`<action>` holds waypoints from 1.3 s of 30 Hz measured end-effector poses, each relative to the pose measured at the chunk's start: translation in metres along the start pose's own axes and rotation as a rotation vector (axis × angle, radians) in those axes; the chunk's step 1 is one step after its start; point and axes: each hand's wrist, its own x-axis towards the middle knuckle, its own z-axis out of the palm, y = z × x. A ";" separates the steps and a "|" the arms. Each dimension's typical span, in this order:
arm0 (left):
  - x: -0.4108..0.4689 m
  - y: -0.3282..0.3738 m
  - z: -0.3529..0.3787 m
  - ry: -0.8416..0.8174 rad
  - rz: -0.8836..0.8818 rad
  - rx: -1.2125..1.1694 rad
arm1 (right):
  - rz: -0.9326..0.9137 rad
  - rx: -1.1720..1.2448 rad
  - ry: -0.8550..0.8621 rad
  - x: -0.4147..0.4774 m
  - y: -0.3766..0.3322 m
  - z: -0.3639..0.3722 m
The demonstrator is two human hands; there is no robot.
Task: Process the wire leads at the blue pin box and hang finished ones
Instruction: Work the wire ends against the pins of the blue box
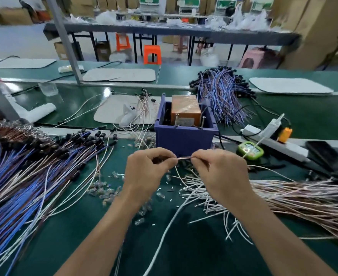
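On the green bench (pixel 184 246), just in front of the blue box (pixel 185 139), the left hand (pixel 148 170) and right hand (pixel 221 172) pinch one thin wire (pixel 184 158) between them, best kept taut and level when fed to the pins.

Only two bare hands and two bare forearms show of the person. The left hand (pixel 147 172) lies just off the frame's middle toward 7 o'clock, and the right hand (pixel 223 174) toward 4 o'clock. Both are lean, with rounded knuckles. The nails are too small to make out. The left forearm (pixel 104 226) runs off toward 7 o'clock and the right forearm (pixel 279 232) toward 5 o'clock. Both are smooth, uncovered to the lower edge, and look broader there through the wide lens.
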 end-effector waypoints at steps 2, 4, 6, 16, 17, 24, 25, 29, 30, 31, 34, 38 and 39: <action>-0.014 -0.014 0.006 0.053 -0.024 0.085 | -0.072 0.020 0.034 -0.013 0.010 0.015; -0.022 -0.023 0.010 0.071 -0.017 0.158 | -0.083 0.100 0.043 -0.026 0.021 0.029; -0.023 -0.023 0.010 0.072 0.007 0.183 | -0.034 0.160 0.093 -0.031 0.031 0.036; -0.010 -0.028 -0.025 0.181 -0.210 0.337 | 0.122 0.149 0.220 -0.030 0.064 0.038; -0.009 -0.030 -0.029 0.203 -0.244 0.312 | 0.130 0.151 0.228 -0.029 0.066 0.037; -0.002 -0.038 -0.044 0.227 -0.339 0.108 | 0.124 0.191 0.236 -0.031 0.068 0.036; -0.002 -0.041 -0.047 0.245 -0.362 0.095 | 0.127 0.204 0.236 -0.031 0.067 0.037; -0.001 -0.050 -0.064 0.371 -0.437 0.090 | 0.212 0.264 0.334 -0.029 0.072 0.033; -0.001 -0.051 -0.066 0.392 -0.433 0.104 | 0.217 0.269 0.345 -0.029 0.070 0.032; -0.001 -0.051 -0.065 0.400 -0.422 0.143 | 0.205 0.274 0.336 -0.029 0.068 0.032; -0.002 -0.045 -0.054 0.426 -0.404 0.496 | 0.154 0.281 0.287 -0.030 0.057 0.034; -0.005 -0.028 -0.039 0.473 -0.388 0.738 | 0.149 0.278 0.293 -0.030 0.056 0.034; -0.006 -0.023 -0.033 0.411 -0.380 0.746 | 0.150 0.284 0.298 -0.030 0.057 0.033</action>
